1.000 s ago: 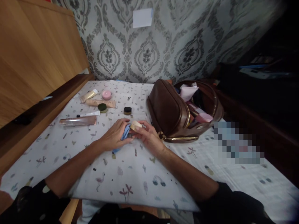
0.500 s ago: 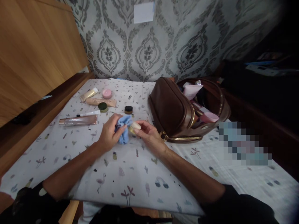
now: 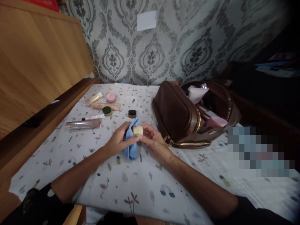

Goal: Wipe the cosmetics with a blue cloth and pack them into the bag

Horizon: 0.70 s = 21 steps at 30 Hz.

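Damask-patterned grey wallpaper (image 3: 151, 59) backs a table covered by a white printed tablecloth (image 3: 117, 187), where a smooth brown bag (image 3: 173, 106) with gold zips (image 3: 193, 144) sits at right. Bunched up half a second ago, the soft blue cloth (image 3: 131, 152) now hangs in longer folds, gripped by the left hand (image 3: 117, 141) against a small, rounded cream-and-gold jar (image 3: 138, 131). The right hand (image 3: 157, 145) pinches that jar from its other side, above the tablecloth, between bag and slim tubes (image 3: 85, 124).

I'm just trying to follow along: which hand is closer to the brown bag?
The right. The right hand is just off the near left corner of the brown bag; the left hand is farther left, holding the blue cloth.
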### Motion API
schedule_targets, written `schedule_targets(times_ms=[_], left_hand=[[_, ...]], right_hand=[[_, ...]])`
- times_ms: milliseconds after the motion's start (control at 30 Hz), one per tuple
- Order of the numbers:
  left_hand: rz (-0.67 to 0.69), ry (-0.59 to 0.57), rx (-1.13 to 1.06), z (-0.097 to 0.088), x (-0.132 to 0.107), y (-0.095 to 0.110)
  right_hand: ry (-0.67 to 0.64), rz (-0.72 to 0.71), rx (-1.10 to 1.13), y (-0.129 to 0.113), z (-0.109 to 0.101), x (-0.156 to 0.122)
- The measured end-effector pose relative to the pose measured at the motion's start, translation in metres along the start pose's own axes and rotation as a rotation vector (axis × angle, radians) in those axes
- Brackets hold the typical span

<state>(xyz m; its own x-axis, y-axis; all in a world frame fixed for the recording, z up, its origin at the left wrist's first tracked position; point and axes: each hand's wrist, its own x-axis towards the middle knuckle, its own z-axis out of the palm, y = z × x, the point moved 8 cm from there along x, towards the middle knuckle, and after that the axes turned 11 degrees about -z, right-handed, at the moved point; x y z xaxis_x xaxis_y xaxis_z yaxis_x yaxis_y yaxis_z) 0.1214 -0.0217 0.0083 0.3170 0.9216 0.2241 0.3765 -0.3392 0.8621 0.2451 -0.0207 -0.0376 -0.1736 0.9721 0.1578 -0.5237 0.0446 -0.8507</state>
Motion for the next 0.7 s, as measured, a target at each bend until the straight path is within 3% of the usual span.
schedule_targets(times_ms=[167, 333, 567, 700], left_hand=[[-0.015, -0.009, -0.015, 0.000, -0.001, -0.001], [0.064, 0.006, 0.134, -0.002, -0.005, 0.006], [0.096, -0.015, 0.170, 0.000, -0.005, 0.008], [0.109, -0.022, 0.171, 0.001, -0.005, 0.009]], right_hand=[[-0.035, 0.055, 0.035, 0.003, 0.003, -0.002], [-0.066, 0.079, 0.057, 0.003, 0.005, -0.003], [-0.089, -0.025, -0.003, 0.002, 0.003, 0.002], [-0.092, -0.003, -0.061, 0.001, 0.003, 0.001]])
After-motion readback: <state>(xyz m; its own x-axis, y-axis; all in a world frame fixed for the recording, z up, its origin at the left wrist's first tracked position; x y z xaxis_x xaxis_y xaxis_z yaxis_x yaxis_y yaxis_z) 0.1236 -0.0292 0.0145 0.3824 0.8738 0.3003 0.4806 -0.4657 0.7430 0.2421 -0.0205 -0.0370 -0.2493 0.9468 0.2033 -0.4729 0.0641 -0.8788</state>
